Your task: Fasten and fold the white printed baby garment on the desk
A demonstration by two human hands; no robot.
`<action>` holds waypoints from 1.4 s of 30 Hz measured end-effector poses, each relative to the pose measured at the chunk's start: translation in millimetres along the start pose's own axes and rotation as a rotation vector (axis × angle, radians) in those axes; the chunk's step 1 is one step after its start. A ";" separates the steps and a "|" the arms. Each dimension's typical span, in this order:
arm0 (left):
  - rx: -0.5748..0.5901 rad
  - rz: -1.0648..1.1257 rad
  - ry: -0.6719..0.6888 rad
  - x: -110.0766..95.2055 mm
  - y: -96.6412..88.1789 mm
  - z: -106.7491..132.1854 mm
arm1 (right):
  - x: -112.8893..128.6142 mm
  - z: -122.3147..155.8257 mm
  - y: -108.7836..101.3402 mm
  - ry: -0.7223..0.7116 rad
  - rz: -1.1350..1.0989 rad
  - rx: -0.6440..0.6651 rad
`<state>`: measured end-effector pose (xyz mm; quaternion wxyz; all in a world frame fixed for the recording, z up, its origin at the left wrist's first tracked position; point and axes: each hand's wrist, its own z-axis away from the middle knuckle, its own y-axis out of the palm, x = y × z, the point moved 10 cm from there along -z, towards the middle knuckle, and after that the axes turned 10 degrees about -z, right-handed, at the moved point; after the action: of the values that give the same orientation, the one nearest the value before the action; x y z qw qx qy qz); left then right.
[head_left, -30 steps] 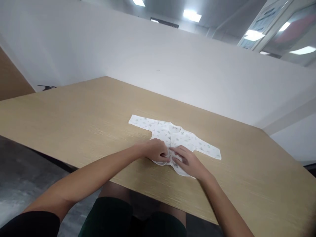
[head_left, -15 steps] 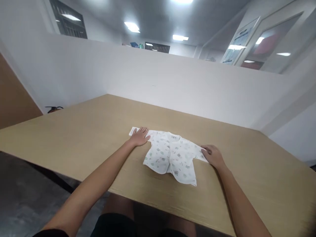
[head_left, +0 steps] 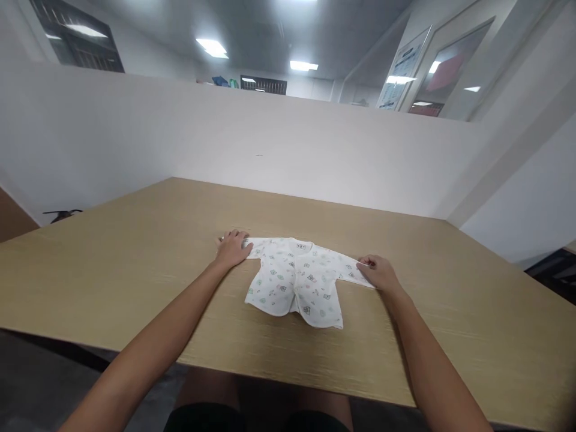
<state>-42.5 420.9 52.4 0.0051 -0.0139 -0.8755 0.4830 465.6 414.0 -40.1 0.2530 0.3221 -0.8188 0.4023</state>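
A small white baby shirt (head_left: 294, 283) with a coloured print lies flat on the wooden table (head_left: 135, 270), front up, with both sleeves spread out sideways. My left hand (head_left: 231, 248) rests on the end of the shirt's left sleeve, its fingers bent and closed over the cuff. My right hand (head_left: 380, 273) sits on the end of the right sleeve, fingers curled and pinching the cuff. Both forearms reach in from the table's near edge.
A white partition wall (head_left: 288, 150) runs along the far side of the table and turns at the right. A dark object (head_left: 63, 214) pokes out by the wall at the far left. My lap shows under the near edge.
My hands left the shirt's middle, moved apart to the sleeve ends, then closed on the cuffs. The left fingers, spread flat half a second ago, are now curled. The view shifted.
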 end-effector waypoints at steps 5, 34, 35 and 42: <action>-0.040 0.001 -0.007 -0.5 -7.4 1.1 | 0.6 4.3 -4.5 0.050 -0.099 0.024; -0.051 -0.090 0.087 4.2 -1.9 -6.3 | 13.7 9.0 -23.2 0.085 -0.142 -0.082; -0.053 -0.098 0.084 5.4 -2.6 -6.3 | 12.9 8.6 -25.4 0.081 -0.152 -0.103; -0.036 -0.067 0.058 11.2 -2.0 -6.3 | 3.8 7.6 -32.0 0.102 -0.193 -0.165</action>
<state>-53.6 425.4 57.4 0.0464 0.0015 -0.8836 0.4660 485.2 391.5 -25.9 0.3575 0.3564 -0.8004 0.3234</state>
